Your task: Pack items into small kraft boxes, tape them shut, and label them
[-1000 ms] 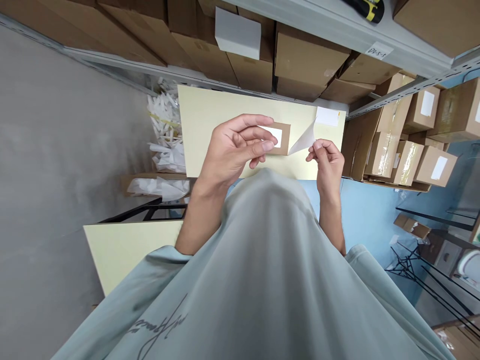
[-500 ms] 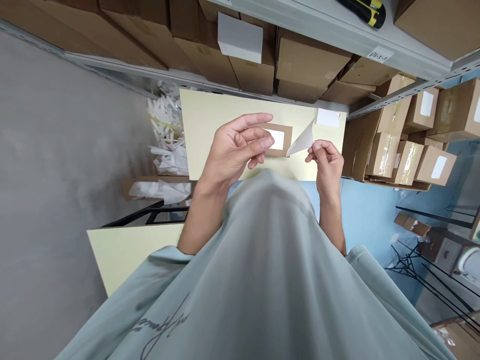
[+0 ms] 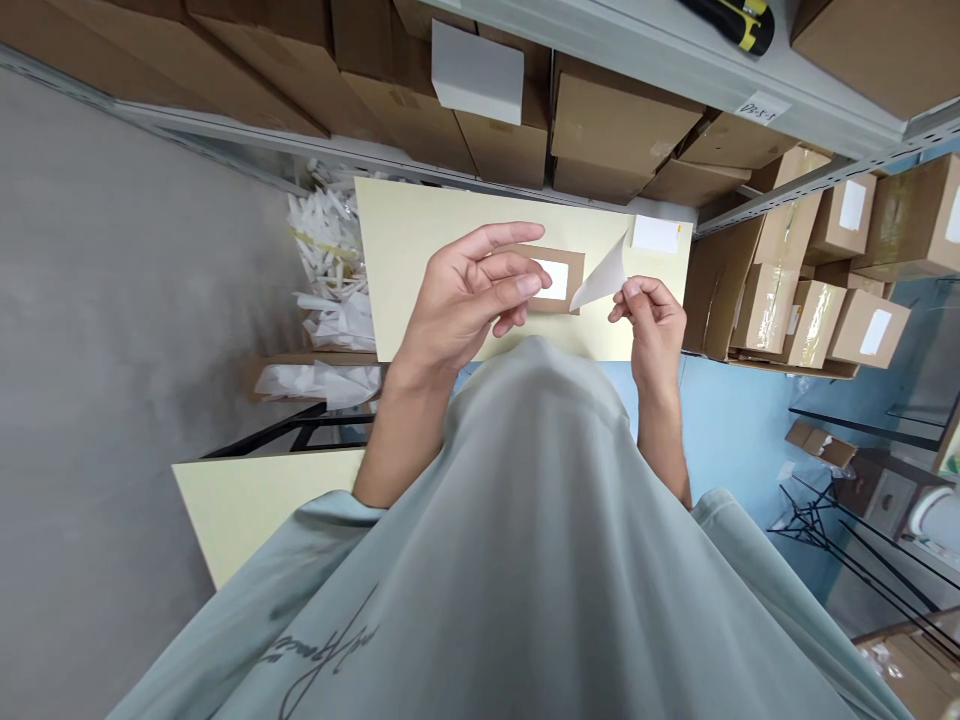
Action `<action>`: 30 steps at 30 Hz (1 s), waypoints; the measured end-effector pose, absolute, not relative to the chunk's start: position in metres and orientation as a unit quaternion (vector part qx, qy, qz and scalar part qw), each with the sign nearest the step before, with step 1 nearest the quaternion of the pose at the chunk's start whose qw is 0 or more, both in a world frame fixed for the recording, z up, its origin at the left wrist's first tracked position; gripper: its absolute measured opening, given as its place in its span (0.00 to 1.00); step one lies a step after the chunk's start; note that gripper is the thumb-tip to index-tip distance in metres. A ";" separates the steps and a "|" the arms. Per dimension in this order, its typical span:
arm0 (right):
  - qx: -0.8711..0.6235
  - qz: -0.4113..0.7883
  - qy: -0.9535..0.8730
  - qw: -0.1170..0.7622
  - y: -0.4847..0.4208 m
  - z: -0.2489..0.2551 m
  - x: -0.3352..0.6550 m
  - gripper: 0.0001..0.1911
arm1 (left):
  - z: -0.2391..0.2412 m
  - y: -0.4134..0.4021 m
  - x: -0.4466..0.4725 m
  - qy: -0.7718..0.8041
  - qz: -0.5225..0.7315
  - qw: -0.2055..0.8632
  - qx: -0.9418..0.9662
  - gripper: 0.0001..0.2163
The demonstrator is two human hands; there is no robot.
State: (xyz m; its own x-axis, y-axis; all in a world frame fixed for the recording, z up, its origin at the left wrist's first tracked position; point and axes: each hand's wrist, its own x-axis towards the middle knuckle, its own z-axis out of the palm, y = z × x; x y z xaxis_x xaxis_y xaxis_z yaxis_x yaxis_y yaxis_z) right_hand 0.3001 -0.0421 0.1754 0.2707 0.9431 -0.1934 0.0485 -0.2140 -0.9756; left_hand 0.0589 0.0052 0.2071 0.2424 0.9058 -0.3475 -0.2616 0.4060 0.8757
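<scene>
My left hand (image 3: pixel 465 300) grips a small brown cardboard box (image 3: pixel 559 280) with a white label on its face, fingers curled over its near side. My right hand (image 3: pixel 654 318) pinches the corner of a white paper strip (image 3: pixel 601 276) that curls up off the box's right end. Both hands hover above a pale yellow table (image 3: pixel 420 230), just beyond my grey-green shirt. A small white label sheet (image 3: pixel 656 233) lies at the table's far right corner.
Metal shelves (image 3: pixel 750 75) hold many cardboard boxes (image 3: pixel 615 120) behind the table. More labelled boxes (image 3: pixel 855 320) stack at the right. A heap of white paper scraps (image 3: pixel 330 270) lies left of the table. A second yellow tabletop (image 3: pixel 247 500) is near left. Black wire frames (image 3: pixel 840 520) stand right.
The white strip has shifted slightly left and down toward the box. Both hands stay almost where they were.
</scene>
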 end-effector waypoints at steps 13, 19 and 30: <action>-0.638 0.460 -0.382 0.486 -0.041 0.179 0.299 0.23 | 0.208 0.006 0.059 0.463 0.409 0.695 0.368 0.30; -0.637 0.454 -0.397 0.480 -0.043 0.179 0.298 0.23 | 0.203 0.004 0.059 0.467 0.415 0.688 0.370 0.32; -0.631 0.464 -0.381 0.492 -0.046 0.180 0.296 0.22 | 0.205 0.001 0.060 0.479 0.418 0.670 0.383 0.31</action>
State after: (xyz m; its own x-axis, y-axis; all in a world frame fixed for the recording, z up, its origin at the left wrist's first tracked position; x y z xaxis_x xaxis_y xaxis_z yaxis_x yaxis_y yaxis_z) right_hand 0.2962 -0.0458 0.1804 0.2790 0.9369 -0.2106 0.0248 -0.2263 -0.9737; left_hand 0.0604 0.0010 0.2055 0.1911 0.9276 -0.3209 -0.1933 0.3561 0.9142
